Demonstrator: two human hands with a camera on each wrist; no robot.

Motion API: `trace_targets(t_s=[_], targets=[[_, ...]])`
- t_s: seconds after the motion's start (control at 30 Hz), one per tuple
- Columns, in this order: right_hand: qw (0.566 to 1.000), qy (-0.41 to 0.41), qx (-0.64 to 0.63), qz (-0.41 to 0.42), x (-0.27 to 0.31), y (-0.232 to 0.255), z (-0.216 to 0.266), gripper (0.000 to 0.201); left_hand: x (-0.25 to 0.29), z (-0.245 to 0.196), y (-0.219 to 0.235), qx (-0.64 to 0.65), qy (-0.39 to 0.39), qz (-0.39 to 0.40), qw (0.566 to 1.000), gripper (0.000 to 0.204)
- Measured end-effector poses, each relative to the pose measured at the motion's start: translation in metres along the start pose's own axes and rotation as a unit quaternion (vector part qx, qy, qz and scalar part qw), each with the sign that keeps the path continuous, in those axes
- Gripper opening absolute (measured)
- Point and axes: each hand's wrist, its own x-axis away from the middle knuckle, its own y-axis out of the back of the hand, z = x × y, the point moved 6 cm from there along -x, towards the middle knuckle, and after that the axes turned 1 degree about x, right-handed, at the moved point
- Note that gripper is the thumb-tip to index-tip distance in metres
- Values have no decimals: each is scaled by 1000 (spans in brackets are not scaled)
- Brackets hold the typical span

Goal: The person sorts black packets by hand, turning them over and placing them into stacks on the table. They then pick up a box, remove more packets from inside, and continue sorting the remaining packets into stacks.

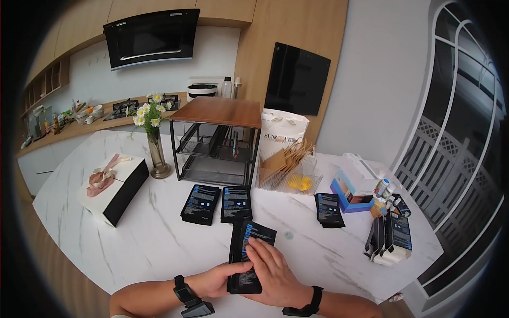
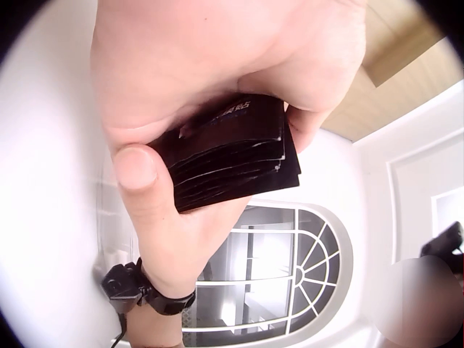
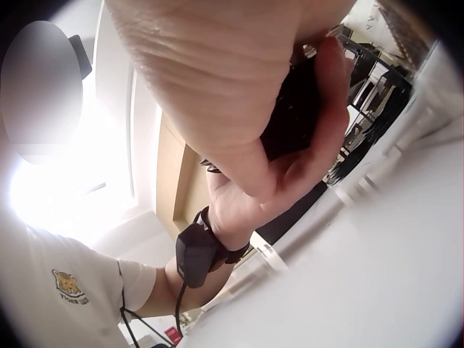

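A thick stack of black printed packets (image 1: 257,233) is held between both hands above the near part of the table. My left hand (image 1: 220,278) grips its left side, thumb across the upper face. My right hand (image 1: 275,275) holds the right side, with its fingers lying over the print. In the left wrist view, the layered ends of the packets (image 2: 235,156) show between the hands. Dark packets (image 3: 293,116) are partly hidden by fingers in the right wrist view. Just beyond the hands lie two similar piles, one left (image 1: 201,204) and one right (image 1: 236,203).
Another packet pile (image 1: 329,210) lies at right, near a blue-white box (image 1: 352,185) and opened cartons (image 1: 389,238). Behind stand a wood-topped rack (image 1: 214,113), a flower vase (image 1: 157,153) and a clear bin (image 1: 289,180). A ribboned box (image 1: 114,185) is at left.
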Motion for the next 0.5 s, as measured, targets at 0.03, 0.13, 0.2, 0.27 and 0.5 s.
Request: trace_targets(t_s=[0.03, 0.13, 0.2, 0.27, 0.5], targets=[[1000, 6, 8, -7, 0, -1, -1, 109, 3, 1, 0, -11, -4, 9, 1000, 44], [1000, 18, -3, 6, 4, -9, -5, 107, 5, 4, 12, 1, -2, 1, 1000, 43], [999, 19, -16, 32, 3, -7, -1, 106, 8, 6, 17, 4, 13, -35, 999, 44], [998, 17, -28, 61, 6, -8, -2, 105, 10, 9, 19, 10, 32, -69, 997, 44], [966, -156, -194, -71, 25, -20, -58, 103, 4, 2, 30, 29, -6, -87, 996, 52]])
